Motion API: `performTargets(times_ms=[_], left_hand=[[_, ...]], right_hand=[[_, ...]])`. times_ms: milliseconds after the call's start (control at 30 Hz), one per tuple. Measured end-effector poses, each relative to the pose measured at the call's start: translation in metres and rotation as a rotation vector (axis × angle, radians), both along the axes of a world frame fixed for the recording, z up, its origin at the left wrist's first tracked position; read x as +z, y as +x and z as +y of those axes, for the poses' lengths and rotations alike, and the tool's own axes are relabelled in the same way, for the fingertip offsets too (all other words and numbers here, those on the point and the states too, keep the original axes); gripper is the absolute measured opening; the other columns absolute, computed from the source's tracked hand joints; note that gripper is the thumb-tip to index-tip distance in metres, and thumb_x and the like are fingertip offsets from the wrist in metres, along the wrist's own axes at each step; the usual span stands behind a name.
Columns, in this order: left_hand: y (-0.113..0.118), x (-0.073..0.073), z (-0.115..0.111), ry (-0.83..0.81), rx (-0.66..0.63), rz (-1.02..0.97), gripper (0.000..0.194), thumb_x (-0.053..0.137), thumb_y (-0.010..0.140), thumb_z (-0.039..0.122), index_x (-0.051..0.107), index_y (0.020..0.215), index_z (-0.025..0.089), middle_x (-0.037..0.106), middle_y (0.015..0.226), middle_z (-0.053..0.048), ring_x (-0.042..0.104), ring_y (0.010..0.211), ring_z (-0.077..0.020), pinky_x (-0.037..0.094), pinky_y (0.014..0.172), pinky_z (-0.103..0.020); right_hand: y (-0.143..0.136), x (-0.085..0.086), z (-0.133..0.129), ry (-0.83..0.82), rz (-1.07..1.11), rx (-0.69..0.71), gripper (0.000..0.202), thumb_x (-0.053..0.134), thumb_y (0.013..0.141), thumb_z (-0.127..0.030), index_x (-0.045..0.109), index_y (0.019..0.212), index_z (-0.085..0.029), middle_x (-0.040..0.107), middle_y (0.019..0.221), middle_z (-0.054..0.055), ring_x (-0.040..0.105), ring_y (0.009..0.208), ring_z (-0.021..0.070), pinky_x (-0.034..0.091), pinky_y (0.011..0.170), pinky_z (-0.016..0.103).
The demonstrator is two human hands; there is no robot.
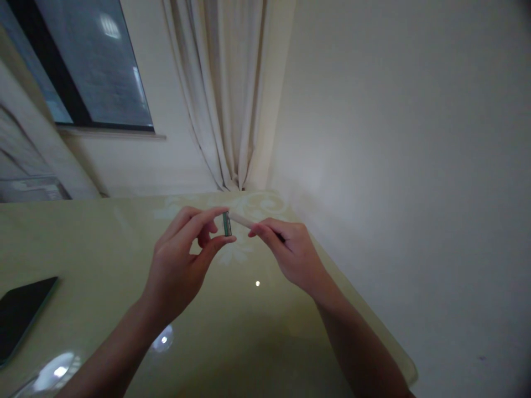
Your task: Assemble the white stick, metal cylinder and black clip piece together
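Note:
Between the index fingertip and thumb of my left hand [180, 260] is a small green and silver piece [227, 224], held upright by its two ends. My right hand [290, 249] is closed around a thin pale stick-like handle [243, 220], which points left and up. The handle's far end is at the small piece, near its top; whether they are joined is too small to tell. Both hands are above the greenish, glossy table, near its far edge. Part of the handle is hidden inside my right hand.
A dark flat device [25, 315] lies on the table [103, 243] at the left. Past the far edge are a curtain [224, 83], a window [95, 61] and a pale wall [394, 166] to the right. Lights reflect in the tabletop.

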State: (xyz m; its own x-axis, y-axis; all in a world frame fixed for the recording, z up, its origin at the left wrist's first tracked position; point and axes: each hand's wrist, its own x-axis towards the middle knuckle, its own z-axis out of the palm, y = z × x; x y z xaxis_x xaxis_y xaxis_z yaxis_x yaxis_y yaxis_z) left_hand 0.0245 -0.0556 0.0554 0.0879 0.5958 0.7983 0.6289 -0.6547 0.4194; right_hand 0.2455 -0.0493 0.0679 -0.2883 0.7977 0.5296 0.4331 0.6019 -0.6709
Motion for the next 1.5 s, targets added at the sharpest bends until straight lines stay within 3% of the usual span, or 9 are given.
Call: performTargets(times_ms=[200, 367, 533, 700, 867, 933, 1167, 1333, 1500], left_hand=[[-0.001, -0.003, 0.006, -0.032, -0.034, -0.01, 0.032, 0.073, 0.097, 0.026, 0.068, 0.128, 0.025, 0.057, 0.091, 0.001, 0.056, 0.074, -0.0124, 0.049, 0.059, -0.022], [-0.002, -0.005, 0.013, -0.032, -0.009, -0.012, 0.027, 0.073, 0.097, 0.027, 0.07, 0.124, 0.024, 0.053, 0.083, 0.003, 0.052, 0.07, -0.013, 0.047, 0.063, -0.024], [-0.003, -0.015, 0.026, -0.059, -0.024, -0.031, 0.029, 0.072, 0.096, 0.024, 0.071, 0.125, 0.022, 0.044, 0.074, 0.006, 0.045, 0.063, -0.0125, 0.042, 0.063, -0.025], [-0.005, -0.046, 0.054, -0.156, -0.061, -0.077, 0.03, 0.074, 0.093, 0.026, 0.073, 0.122, 0.021, 0.045, 0.073, 0.005, 0.045, 0.064, -0.0136, 0.04, 0.063, -0.026], [-0.01, -0.085, 0.082, -0.288, -0.118, -0.159, 0.032, 0.074, 0.089, 0.03, 0.073, 0.119, 0.02, 0.046, 0.072, 0.005, 0.045, 0.065, -0.0149, 0.041, 0.065, -0.028], [-0.013, -0.095, 0.088, -0.324, -0.104, -0.183, 0.032, 0.073, 0.088, 0.033, 0.073, 0.118, 0.02, 0.046, 0.072, 0.005, 0.045, 0.066, -0.0151, 0.041, 0.066, -0.028], [-0.014, -0.13, 0.095, -0.37, -0.088, -0.19, 0.035, 0.071, 0.088, 0.035, 0.073, 0.119, 0.02, 0.048, 0.074, 0.004, 0.047, 0.068, -0.016, 0.041, 0.067, -0.029], [-0.014, -0.16, 0.096, -0.429, -0.055, -0.222, 0.035, 0.069, 0.087, 0.036, 0.072, 0.118, 0.021, 0.048, 0.074, 0.004, 0.048, 0.066, -0.0163, 0.043, 0.067, -0.029], [-0.015, -0.168, 0.096, -0.433, -0.05, -0.214, 0.036, 0.069, 0.088, 0.037, 0.072, 0.121, 0.022, 0.045, 0.073, 0.005, 0.047, 0.067, -0.0172, 0.043, 0.068, -0.029]], right_hand=[[-0.002, -0.006, 0.007, -0.042, 0.003, 0.081, 0.046, 0.053, 0.11, -0.051, 0.082, 0.094, -0.018, 0.062, 0.067, -0.002, 0.051, 0.061, 0.0106, 0.035, 0.06, 0.025], [0.0, -0.01, 0.015, -0.033, 0.035, -0.018, 0.049, 0.052, 0.11, -0.053, 0.082, 0.094, -0.017, 0.059, 0.066, -0.002, 0.05, 0.061, 0.0112, 0.034, 0.061, 0.026], [-0.005, -0.019, 0.025, -0.122, -0.028, 0.098, 0.054, 0.053, 0.108, -0.059, 0.083, 0.092, -0.017, 0.056, 0.064, -0.003, 0.047, 0.06, 0.0111, 0.032, 0.062, 0.026], [-0.008, -0.052, 0.056, -0.122, -0.024, -0.029, 0.06, 0.05, 0.107, -0.062, 0.083, 0.089, -0.015, 0.055, 0.063, -0.002, 0.046, 0.06, 0.0116, 0.03, 0.062, 0.027], [-0.012, -0.091, 0.084, -0.251, -0.066, 0.052, 0.064, 0.046, 0.108, -0.064, 0.083, 0.088, -0.015, 0.051, 0.061, -0.002, 0.046, 0.06, 0.0127, 0.031, 0.063, 0.027], [-0.012, -0.101, 0.09, -0.253, -0.102, -0.025, 0.063, 0.048, 0.107, -0.063, 0.082, 0.084, -0.015, 0.052, 0.061, -0.001, 0.048, 0.062, 0.0137, 0.031, 0.064, 0.028], [-0.015, -0.134, 0.099, -0.394, -0.028, 0.073, 0.064, 0.049, 0.106, -0.064, 0.082, 0.085, -0.013, 0.045, 0.06, -0.003, 0.043, 0.059, 0.0123, 0.031, 0.061, 0.027], [-0.022, -0.166, 0.102, -0.481, -0.006, 0.027, 0.067, 0.047, 0.106, -0.064, 0.081, 0.084, -0.011, 0.041, 0.055, -0.004, 0.039, 0.055, 0.012, 0.029, 0.058, 0.027], [-0.025, -0.177, 0.1, -0.407, 0.016, 0.02, 0.062, 0.051, 0.105, -0.064, 0.081, 0.083, -0.014, 0.047, 0.059, -0.002, 0.044, 0.061, 0.0136, 0.032, 0.061, 0.027]])
